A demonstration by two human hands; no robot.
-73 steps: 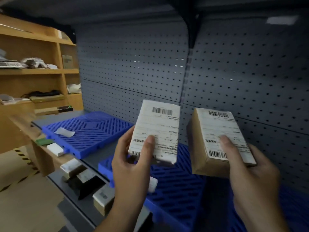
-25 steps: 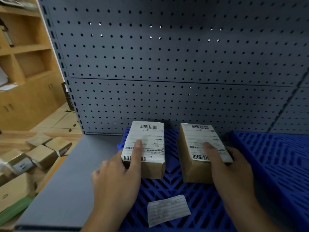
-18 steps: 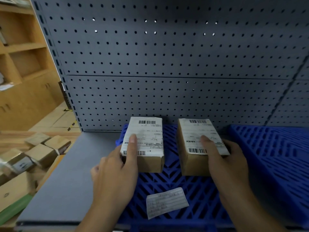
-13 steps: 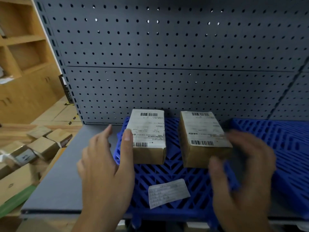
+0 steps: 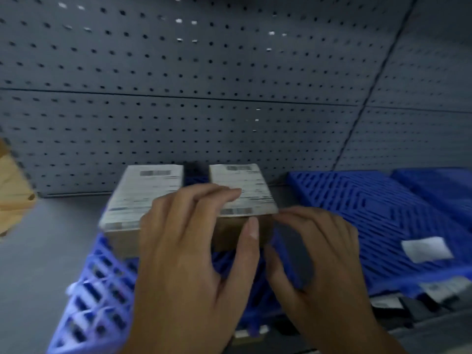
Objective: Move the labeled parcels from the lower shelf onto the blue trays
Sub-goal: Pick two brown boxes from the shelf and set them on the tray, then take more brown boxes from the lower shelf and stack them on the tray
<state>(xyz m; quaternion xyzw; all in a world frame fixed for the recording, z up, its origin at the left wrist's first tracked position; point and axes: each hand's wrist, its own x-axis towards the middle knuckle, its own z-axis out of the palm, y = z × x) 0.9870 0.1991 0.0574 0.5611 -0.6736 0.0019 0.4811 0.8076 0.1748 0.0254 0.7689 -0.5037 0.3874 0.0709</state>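
two labeled parcels sat side by side on the near blue tray (image 5: 102,284), a narrow gap between them. left parcel (image 5: 143,198) and right parcel (image 5: 242,190) were both small rectangular cardboard boxes, brown kraft sides, white printed shipping labels covering the tops with barcode strips; print too blurred to read. tray was rigid blue plastic, an open lattice of slots, resting on a flat matte grey shelf (image 5: 38,251). a second blue tray (image 5: 357,213) of the same grid lay to the right with a loose white paper slip (image 5: 425,249) on it, and a third tray (image 5: 439,185) further right. grey perforated metal back panel (image 5: 204,72) behind, regular round holes, a horizontal seam and a slanted upright joint. pale wood edge (image 5: 12,195) at far left.

left hand (image 5: 194,251) was open, fingers spread loosely, in front of the boxes and overlapping both in view; contact unclear. right hand (image 5: 314,254) was open and curled, thumb and fingers apart, gripping nothing, just beside the right parcel's near corner. whole frame motion-blurred.
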